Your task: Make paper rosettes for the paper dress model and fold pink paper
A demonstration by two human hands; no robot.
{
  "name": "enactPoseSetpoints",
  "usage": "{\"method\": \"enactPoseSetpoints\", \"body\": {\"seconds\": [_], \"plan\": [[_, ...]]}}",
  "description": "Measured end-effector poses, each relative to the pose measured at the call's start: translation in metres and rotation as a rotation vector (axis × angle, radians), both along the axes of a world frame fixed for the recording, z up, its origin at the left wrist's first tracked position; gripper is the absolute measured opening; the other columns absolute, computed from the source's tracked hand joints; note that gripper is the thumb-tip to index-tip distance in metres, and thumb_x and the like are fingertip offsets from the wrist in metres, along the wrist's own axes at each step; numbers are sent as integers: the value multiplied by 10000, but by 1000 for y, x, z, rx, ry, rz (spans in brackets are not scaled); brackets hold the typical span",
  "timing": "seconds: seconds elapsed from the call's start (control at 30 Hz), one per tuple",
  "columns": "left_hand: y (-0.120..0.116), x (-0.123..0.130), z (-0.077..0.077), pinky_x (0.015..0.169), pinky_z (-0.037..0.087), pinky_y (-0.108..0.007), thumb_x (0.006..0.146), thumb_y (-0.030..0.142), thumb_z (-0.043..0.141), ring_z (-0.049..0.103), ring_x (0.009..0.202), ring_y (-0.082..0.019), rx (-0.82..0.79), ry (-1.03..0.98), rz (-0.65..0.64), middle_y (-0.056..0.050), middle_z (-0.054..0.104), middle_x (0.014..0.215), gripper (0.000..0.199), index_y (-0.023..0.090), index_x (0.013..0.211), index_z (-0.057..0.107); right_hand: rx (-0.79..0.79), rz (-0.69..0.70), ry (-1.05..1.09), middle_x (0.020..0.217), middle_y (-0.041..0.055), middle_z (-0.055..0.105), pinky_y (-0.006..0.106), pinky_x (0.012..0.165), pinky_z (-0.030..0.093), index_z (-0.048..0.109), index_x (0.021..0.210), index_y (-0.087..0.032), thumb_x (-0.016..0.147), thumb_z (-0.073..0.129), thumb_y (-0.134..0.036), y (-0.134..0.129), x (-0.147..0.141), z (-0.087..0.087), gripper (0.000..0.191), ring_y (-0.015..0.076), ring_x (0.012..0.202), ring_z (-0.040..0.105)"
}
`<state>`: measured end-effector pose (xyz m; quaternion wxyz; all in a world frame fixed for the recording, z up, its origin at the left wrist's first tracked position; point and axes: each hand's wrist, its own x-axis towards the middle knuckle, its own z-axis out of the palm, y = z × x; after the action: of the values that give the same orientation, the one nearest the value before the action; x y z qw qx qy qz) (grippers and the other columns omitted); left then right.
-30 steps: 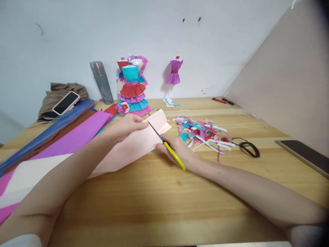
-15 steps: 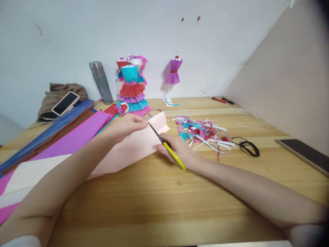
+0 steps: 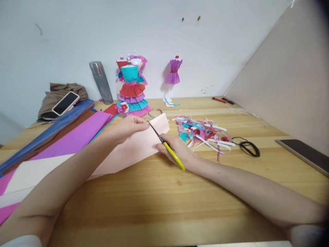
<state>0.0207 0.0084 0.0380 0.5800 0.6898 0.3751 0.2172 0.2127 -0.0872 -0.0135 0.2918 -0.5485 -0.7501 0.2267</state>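
Note:
A long pale pink sheet of paper (image 3: 128,151) slants across the table under my left forearm. My left hand (image 3: 130,127) pinches its upper edge, thumb pointing right along it. In my right hand (image 3: 177,149) is a pair of scissors (image 3: 173,156) with yellow handles and dark blades. The blades lie across the sheet near its right end, their tips close to my left thumb. The end piece of paper stands up beyond the blades. Part of the grip on the handles is hidden by the hand.
Coloured paper sheets (image 3: 69,137) lie at left beside a phone (image 3: 66,103), brown cloth (image 3: 63,91) and a bottle (image 3: 101,82). Dress forms in paper dresses (image 3: 130,89) stand by the wall. Paper scraps (image 3: 200,132), a black hair tie (image 3: 249,148) and a dark tablet-like slab (image 3: 305,154) are at right.
The right end of the pink paper has shifted slightly and its fold looks flatter. My left hand has moved a little to the right. The scissors are nearly where they were.

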Motion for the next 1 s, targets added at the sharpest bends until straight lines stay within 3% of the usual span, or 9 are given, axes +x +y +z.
{"method": "enactPoseSetpoints", "body": {"seconds": [0.17, 0.33, 0.47, 0.67, 0.87, 1.0], "plan": [[1, 1, -3, 453, 195, -224, 701, 415, 737, 383, 484, -65, 39, 36, -11, 29, 518, 564, 296, 147, 650, 623, -10, -16, -7, 598, -13, 502, 255, 564, 309, 439, 736, -227, 936, 461, -613, -1, -1, -2, 435, 137, 552, 457], [3, -7, -3, 462, 216, -224, 766, 437, 708, 379, 501, -71, 92, 96, -65, 23, 504, 588, 302, 149, 692, 652, -30, 19, 18, 593, -16, 476, 263, 570, 306, 414, 715, -232, 938, 424, -596, -3, -1, -1, 427, 137, 550, 466], [16, -20, 4, 508, 306, -215, 794, 447, 713, 446, 572, -90, 105, 179, -241, 13, 536, 644, 300, 151, 841, 726, -28, 40, 37, 594, -19, 468, 267, 571, 304, 407, 706, -231, 940, 406, -548, -3, -2, -2, 393, 128, 540, 446], [36, -36, 11, 579, 412, -224, 677, 369, 786, 565, 623, -131, 87, 419, -468, -2, 635, 655, 230, 158, 737, 716, -38, 28, 62, 575, -21, 474, 262, 544, 300, 424, 704, -227, 945, 398, -511, -4, -2, -2, 374, 126, 527, 452], [30, -46, 27, 588, 425, -207, 716, 364, 756, 578, 645, -136, 27, 434, -518, -7, 662, 707, 238, 158, 828, 716, -47, 20, 132, 559, -22, 489, 252, 521, 326, 423, 700, -232, 962, 395, -479, -6, 0, -5, 361, 130, 519, 480], [30, -66, 44, 635, 443, -200, 728, 383, 746, 599, 711, -143, 108, 420, -417, -13, 673, 790, 274, 154, 871, 705, -41, 1, 157, 545, -24, 484, 254, 506, 337, 412, 700, -237, 977, 372, -498, -6, 0, -9, 383, 136, 509, 483]]}}
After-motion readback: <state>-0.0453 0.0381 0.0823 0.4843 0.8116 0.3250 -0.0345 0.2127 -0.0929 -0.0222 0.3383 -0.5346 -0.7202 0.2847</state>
